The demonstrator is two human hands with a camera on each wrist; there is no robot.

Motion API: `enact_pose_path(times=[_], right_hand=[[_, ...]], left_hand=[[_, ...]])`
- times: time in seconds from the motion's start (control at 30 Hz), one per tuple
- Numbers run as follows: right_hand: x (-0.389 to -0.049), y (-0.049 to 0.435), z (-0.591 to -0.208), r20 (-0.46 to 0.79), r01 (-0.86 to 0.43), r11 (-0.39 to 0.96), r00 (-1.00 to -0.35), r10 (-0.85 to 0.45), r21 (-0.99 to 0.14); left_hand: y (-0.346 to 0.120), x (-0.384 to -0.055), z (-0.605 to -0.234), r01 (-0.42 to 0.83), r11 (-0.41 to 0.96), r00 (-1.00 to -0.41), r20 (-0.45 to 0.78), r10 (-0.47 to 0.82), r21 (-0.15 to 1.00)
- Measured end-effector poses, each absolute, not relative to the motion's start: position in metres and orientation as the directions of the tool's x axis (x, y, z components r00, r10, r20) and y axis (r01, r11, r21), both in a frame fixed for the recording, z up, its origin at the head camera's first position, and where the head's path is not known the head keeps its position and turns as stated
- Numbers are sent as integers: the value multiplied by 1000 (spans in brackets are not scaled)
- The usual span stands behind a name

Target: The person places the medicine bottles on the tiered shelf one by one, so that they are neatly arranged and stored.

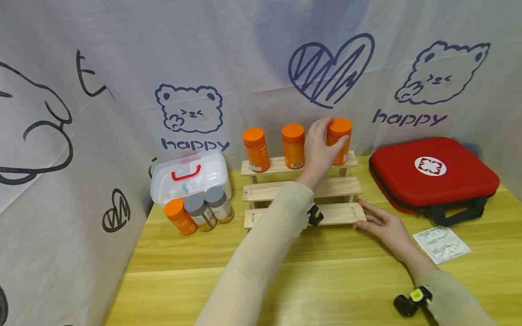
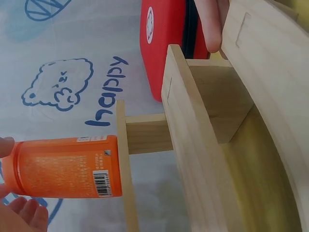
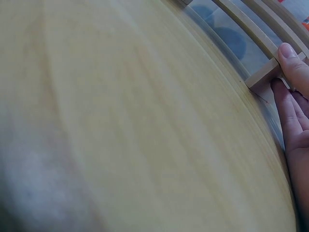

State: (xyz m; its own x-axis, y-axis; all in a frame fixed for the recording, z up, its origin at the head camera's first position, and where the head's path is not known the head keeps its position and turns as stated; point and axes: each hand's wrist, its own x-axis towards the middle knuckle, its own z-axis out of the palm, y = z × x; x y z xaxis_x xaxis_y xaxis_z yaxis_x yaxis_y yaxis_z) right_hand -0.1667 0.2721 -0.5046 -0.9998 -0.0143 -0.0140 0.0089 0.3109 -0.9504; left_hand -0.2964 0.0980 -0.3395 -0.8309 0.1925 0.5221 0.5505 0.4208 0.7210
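Observation:
A three-tier wooden stand (image 1: 342,186) stands on the table. Its top tier carries three orange bottles, the left one (image 1: 257,151) and the middle one (image 1: 293,147) standing apart. With thumb and fingers about its cap, my left hand (image 1: 319,147) holds the right orange bottle (image 1: 340,129). That orange bottle (image 2: 67,166) rests its base on or right at the top tier in the left wrist view; a barcode shows near its base. At the stand's lower right end, my right hand (image 1: 385,228) grips the bottom tier, seen also in the right wrist view with the thumb (image 3: 288,52) on the wood.
Left of the stand, another orange bottle (image 1: 181,217) and two grey-capped bottles, one (image 1: 200,213) beside the other (image 1: 219,205), stand before a clear box (image 1: 163,181) with a red handle. A red first-aid case (image 1: 399,167) and a blister pack (image 1: 442,244) lie at right.

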Motion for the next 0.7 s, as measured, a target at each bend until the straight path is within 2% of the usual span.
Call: enact_pose_path(times=[0.1,0.37,0.6,0.7], right_hand=[[-167,272,-505,-16,10,314,-1000,-15,-949],[-167,271,-506,-28,22,331,-1000,-12,-943],[-167,271,-504,-29,22,345,-999,-15,-938],[-166,272,-503,-28,21,345,-999,-16,-938]], left_hand=[[93,-291,-340,577,442,-813,537,225,687],[68,-263,-345,645,331,-763,601,238,688],[21,-241,-356,740,304,-668,704,239,599],[-3,-235,-362,753,318,-648,731,214,576]])
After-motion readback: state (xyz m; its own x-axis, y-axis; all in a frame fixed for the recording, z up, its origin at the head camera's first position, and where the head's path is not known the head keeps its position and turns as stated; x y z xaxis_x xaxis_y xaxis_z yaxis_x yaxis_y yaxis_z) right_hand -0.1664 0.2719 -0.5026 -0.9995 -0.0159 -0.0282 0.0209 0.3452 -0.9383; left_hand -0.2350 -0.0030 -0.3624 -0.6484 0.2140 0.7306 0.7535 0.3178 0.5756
